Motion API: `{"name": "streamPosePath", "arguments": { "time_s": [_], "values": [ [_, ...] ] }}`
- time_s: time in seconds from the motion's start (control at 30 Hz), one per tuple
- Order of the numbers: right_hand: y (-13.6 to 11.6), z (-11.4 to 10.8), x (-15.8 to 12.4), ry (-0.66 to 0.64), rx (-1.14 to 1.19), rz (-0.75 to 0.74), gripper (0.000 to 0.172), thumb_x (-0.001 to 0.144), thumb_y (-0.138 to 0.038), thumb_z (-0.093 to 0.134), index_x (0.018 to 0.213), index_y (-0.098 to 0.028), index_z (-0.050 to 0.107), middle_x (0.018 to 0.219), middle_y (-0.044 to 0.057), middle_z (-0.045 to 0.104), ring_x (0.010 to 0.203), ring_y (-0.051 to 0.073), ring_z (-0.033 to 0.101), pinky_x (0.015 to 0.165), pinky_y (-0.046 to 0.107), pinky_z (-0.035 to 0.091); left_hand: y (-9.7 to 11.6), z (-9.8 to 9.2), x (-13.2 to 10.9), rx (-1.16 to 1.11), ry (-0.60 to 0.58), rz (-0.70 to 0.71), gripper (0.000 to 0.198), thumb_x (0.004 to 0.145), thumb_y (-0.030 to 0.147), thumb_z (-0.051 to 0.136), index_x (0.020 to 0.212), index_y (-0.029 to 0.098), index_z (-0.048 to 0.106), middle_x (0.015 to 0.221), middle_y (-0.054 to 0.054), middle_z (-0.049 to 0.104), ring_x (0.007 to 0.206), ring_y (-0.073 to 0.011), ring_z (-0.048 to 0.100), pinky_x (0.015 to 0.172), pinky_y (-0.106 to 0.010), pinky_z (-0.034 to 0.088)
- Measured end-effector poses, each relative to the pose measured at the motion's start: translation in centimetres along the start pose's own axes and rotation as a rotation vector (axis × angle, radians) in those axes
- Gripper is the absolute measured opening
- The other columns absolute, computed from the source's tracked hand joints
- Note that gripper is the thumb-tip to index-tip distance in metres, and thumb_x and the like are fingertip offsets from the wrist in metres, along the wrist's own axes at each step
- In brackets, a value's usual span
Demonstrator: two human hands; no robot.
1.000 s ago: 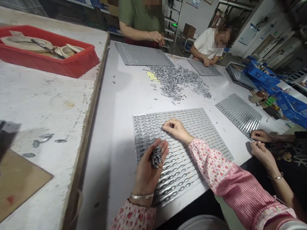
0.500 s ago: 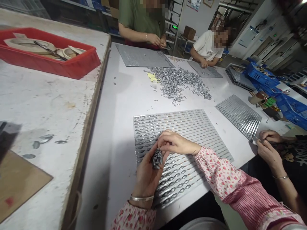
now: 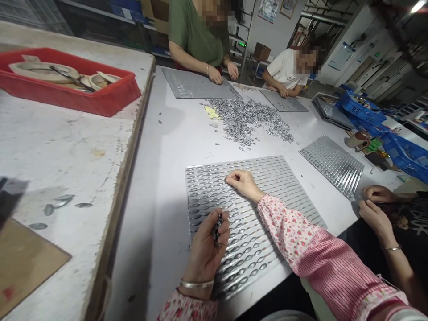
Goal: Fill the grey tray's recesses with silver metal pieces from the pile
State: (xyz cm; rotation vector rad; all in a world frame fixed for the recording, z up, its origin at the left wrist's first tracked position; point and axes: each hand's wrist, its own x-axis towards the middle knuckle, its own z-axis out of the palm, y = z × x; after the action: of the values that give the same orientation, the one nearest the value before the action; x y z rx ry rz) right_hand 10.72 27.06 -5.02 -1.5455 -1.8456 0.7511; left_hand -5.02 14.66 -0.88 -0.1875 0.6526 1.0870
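Observation:
A silver slotted metal tray (image 3: 267, 178) lies on the white table in front of me, its near rows filled with small dark leaf-shaped metal pieces. My left hand (image 3: 207, 247) hovers over the tray's near left part, fingers curled round a small bunch of those pieces (image 3: 217, 227). My right hand (image 3: 242, 183) rests on the tray's middle rows, fingers pinched together and pressed down onto a slot; what it pinches is too small to make out.
A big heap of loose metal pieces (image 3: 247, 118) lies mid-table. Another tray (image 3: 331, 165) sits right, by a neighbour's hands (image 3: 377, 205). Two people work at trays (image 3: 197, 84) across the table. A red bin (image 3: 100, 96) stands on the left bench; blue crates (image 3: 364, 113) at right.
My right hand went to my left hand's bunch, then back out onto the tray's middle rows. My left hand has closed more around its pieces and turned down.

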Motion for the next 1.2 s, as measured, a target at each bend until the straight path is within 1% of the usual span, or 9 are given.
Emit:
{"name": "streamPosePath", "arguments": {
  "time_s": [0.17, 0.33, 0.5, 0.57, 0.7, 0.83, 1.03, 1.1, 1.2],
  "values": [
    [-0.1, 0.2, 0.2, 0.042, -0.21, -0.114, 0.01, 0.08, -0.022, 0.067, 0.071, -0.018, 0.068, 0.073, 0.001, 0.063, 0.078, 0.015, 0.054, 0.082, 0.028, 0.038, -0.4, -0.4, 0.3, 0.063, -0.01, 0.099, 0.005, 0.084, 0.009, 0.061, 0.085, 0.009, 0.066, 0.083, -0.004, 0.058, 0.056, -0.0037, 0.048, 0.04, -0.01, 0.039],
    [-1.2, -0.6, -1.0, 0.029, 0.04, -0.06, 0.012, 0.081, -0.026, 0.065, 0.074, -0.016, 0.065, 0.074, 0.001, 0.06, 0.074, 0.013, 0.051, 0.074, 0.026, 0.039, -0.5, -0.4, 0.4, 0.042, -0.009, 0.171, 0.008, 0.08, 0.009, 0.067, 0.088, 0.009, 0.067, 0.078, -0.001, 0.056, 0.054, -0.0023, 0.044, 0.039, -0.009, 0.037],
    [-5.0, -2.1, -4.6, -0.393, 0.366, -0.144, 0.026, 0.075, -0.039, 0.073, 0.087, -0.016, 0.068, 0.076, 0.0, 0.058, 0.067, 0.011, 0.047, 0.063, 0.023, 0.039, -0.7, -0.5, 0.7, 0.012, 0.024, 0.189, 0.006, 0.082, 0.01, 0.066, 0.076, 0.01, 0.063, 0.074, 0.001, 0.055, 0.049, -0.0008, 0.041, 0.034, -0.008, 0.032],
    [-6.1, -2.1, -5.7, -0.423, 0.382, -0.217, 0.024, 0.074, -0.038, 0.074, 0.083, -0.016, 0.068, 0.079, 0.001, 0.058, 0.071, 0.011, 0.048, 0.065, 0.023, 0.04, -0.8, -0.4, 0.8, 0.002, 0.026, 0.182, 0.009, 0.083, 0.01, 0.065, 0.074, 0.01, 0.062, 0.068, 0.003, 0.052, 0.047, -0.0009, 0.04, 0.033, -0.008, 0.032],
    [-5.9, -1.4, -5.4, -0.335, 0.52, -0.039, 0.024, 0.077, -0.04, 0.07, 0.079, -0.016, 0.065, 0.071, -0.001, 0.058, 0.062, 0.009, 0.048, 0.059, 0.022, 0.039, -0.5, -0.1, 0.5, 0.021, 0.054, 0.156, 0.013, 0.09, 0.014, 0.055, 0.082, 0.01, 0.065, 0.071, -0.001, 0.056, 0.05, -0.0027, 0.047, 0.036, -0.009, 0.039],
    [-2.8, -1.1, -2.0, -0.027, 0.664, 0.152, 0.026, 0.068, -0.037, 0.075, 0.078, -0.016, 0.063, 0.071, -0.001, 0.062, 0.062, 0.009, 0.052, 0.063, 0.023, 0.042, 0.0, 0.1, -0.1, 0.049, 0.108, 0.124, 0.024, 0.09, 0.004, 0.047, 0.106, 0.006, 0.064, 0.092, -0.011, 0.066, 0.062, -0.0064, 0.06, 0.05, -0.013, 0.052],
    [0.5, -0.1, 1.0, 0.052, 0.256, 0.138, 0.015, 0.074, -0.03, 0.068, 0.071, -0.016, 0.066, 0.067, -0.001, 0.063, 0.062, 0.011, 0.052, 0.067, 0.025, 0.041, 0.3, 0.2, -0.2, -0.098, 0.046, -0.022, 0.026, 0.094, 0.008, 0.04, 0.081, 0.01, 0.062, 0.066, 0.0, 0.057, 0.038, -0.0004, 0.039, 0.029, -0.009, 0.032],
    [0.4, 0.5, 0.9, 0.058, 0.059, 0.066, 0.013, 0.077, -0.029, 0.067, 0.071, -0.018, 0.068, 0.072, 0.0, 0.066, 0.07, 0.013, 0.054, 0.076, 0.028, 0.04, 0.4, 0.5, -0.3, -0.101, 0.083, -0.032, 0.027, 0.094, 0.01, 0.04, 0.079, 0.01, 0.062, 0.069, -0.003, 0.062, 0.041, -0.002, 0.047, 0.032, -0.01, 0.04],
    [-0.3, 0.9, 0.7, 0.092, -0.135, 0.048, 0.012, 0.079, -0.029, 0.068, 0.073, -0.019, 0.07, 0.083, 0.001, 0.069, 0.085, 0.017, 0.054, 0.085, 0.031, 0.036, 0.5, 0.8, -0.6, -0.076, 0.175, 0.032, 0.024, 0.093, 0.006, 0.041, 0.095, 0.007, 0.065, 0.091, -0.014, 0.071, 0.067, -0.0119, 0.069, 0.057, -0.019, 0.059]
  ]
}}
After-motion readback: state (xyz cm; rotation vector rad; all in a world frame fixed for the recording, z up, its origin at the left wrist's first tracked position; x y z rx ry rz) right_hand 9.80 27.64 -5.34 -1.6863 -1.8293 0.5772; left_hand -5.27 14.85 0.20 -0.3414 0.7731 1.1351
